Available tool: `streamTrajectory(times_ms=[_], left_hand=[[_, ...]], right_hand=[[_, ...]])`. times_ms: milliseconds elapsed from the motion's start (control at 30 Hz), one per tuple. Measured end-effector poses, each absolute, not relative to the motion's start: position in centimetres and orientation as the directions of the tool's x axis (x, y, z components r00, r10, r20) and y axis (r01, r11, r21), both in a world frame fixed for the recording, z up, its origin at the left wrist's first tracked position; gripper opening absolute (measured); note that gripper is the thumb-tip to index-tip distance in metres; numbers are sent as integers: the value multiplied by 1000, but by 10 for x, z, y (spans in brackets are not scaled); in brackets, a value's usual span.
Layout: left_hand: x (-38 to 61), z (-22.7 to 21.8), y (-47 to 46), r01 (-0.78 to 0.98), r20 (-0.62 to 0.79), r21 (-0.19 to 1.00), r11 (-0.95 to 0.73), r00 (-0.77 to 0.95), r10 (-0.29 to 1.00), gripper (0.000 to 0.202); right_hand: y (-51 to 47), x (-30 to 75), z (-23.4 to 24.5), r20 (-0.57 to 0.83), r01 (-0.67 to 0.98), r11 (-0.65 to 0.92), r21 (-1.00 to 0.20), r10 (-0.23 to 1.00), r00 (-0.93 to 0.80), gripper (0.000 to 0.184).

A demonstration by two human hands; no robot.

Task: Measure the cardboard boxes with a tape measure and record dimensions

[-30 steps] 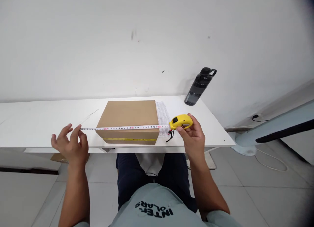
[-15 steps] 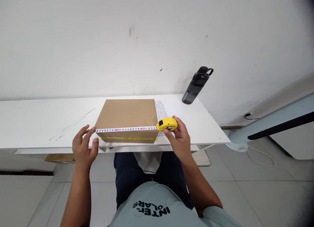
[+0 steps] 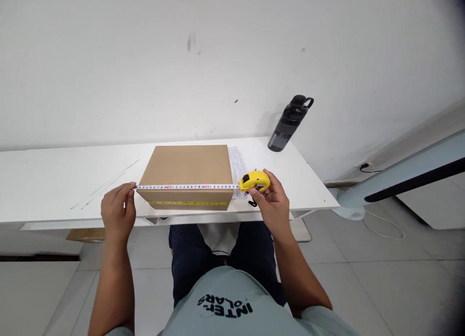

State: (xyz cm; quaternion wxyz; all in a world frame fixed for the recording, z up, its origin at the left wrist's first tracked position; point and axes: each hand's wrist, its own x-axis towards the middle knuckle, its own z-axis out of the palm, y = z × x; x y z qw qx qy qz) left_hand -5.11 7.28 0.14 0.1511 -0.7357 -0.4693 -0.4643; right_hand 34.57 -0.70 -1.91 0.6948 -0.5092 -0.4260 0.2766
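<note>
Left hand [image 3: 119,210] is pinching the white blade [image 3: 187,186] by its end, right hand [image 3: 273,209] is gripping the yellow tape measure [image 3: 256,179] — blade is spanning the cardboard box [image 3: 189,164] near its front top edge. Box is resting on the white table [image 3: 72,181], beside paper [image 3: 238,160]. Left pinch slipping could be letting the blade recoil — likely spring pull.

White-walled room, grey tiled floor, one narrow counter.
The wall [image 3: 138,65], plain white, fills the upper frame; dark scuffs [image 3: 189,44] noted at upper centre. White counter [image 3: 80,174] runs from the left edge to right of centre, against the wall, surface streaked at left. Floor [image 3: 378,297]: large tiles, joints visible lower right. A pale blue column [image 3: 417,174] with a black stripe stands on a round base at right; a black plug [image 3: 364,167] sits at the wall nearby. Lighting even.
</note>
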Motion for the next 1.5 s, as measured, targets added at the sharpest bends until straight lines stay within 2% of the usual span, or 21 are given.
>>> streamTrajectory(times_ms=[100, 200, 267, 400, 533, 700, 867, 967, 1033, 1100, 1167, 1233, 1300, 1400, 1500], left_hand=[[-45, 0, 81, 775, 768, 404, -486, 2, 640, 28], [-36, -5, 82, 616, 610, 674, -407, -153, 777, 35], [-31, -10, 79, 516, 533, 773, -368, -216, 818, 38], [-31, -17, 73, 420, 547, 798, -433, -201, 813, 42], [-35, -19, 69, 467, 552, 774, -428, -166, 818, 41], [-36, -22, 72, 478, 535, 786, -393, -206, 820, 42], [-29, -15, 70, 441, 633, 746, -499, -238, 737, 28], [-19, -1, 50, 569, 735, 633, -525, -227, 639, 16], [-8, 8, 27, 704, 807, 483, -520, -128, 577, 15], [9, 15, 1, 751, 864, 281, -598, 73, 498, 21], [32, 16, -19, 692, 875, 71, -719, 303, 378, 29], [59, 12, -32, 612, 854, -50, -789, 436, 285, 32], [81, 3, -36, 562, 845, -55, -825, 467, 262, 26], [96, -13, -36, 541, 840, 26, -841, 444, 312, 24], [82, -26, -30, 600, 848, 54, -798, 395, 354, 44]], right_hand=[[-12, 347, -19, 309, 92, 305, -948, 814, 492, 67], [-16, 344, -18, 301, 116, 281, -953, 822, 483, 67], [-16, 341, -18, 297, 117, 274, -955, 836, 462, 67], [-13, 339, -20, 280, 84, 271, -959, 852, 442, 70], [-10, 342, -23, 284, 88, 273, -958, 863, 418, 71], [-7, 343, -28, 290, 126, 261, -957, 866, 408, 74], [-7, 340, -23, 270, 81, 261, -962, 865, 423, 74], [-17, 340, -11, 285, -26, 323, -946, 866, 411, 65], [-28, 339, -4, 292, -105, 344, -933, 895, 336, 56], [-39, 337, -1, 267, -177, 305, -936, 941, 209, 51], [-47, 332, -3, 208, -246, 222, -944, 975, 81, 51], [-53, 323, -7, 146, -304, 133, -943, 989, -21, 53], [-56, 314, -13, 99, -341, 62, -938, 991, -92, 55], [-62, 307, -23, 58, -377, 6, -926, 990, -126, 54], [-66, 311, -36, 50, -391, 7, -921, 994, -98, 60]])
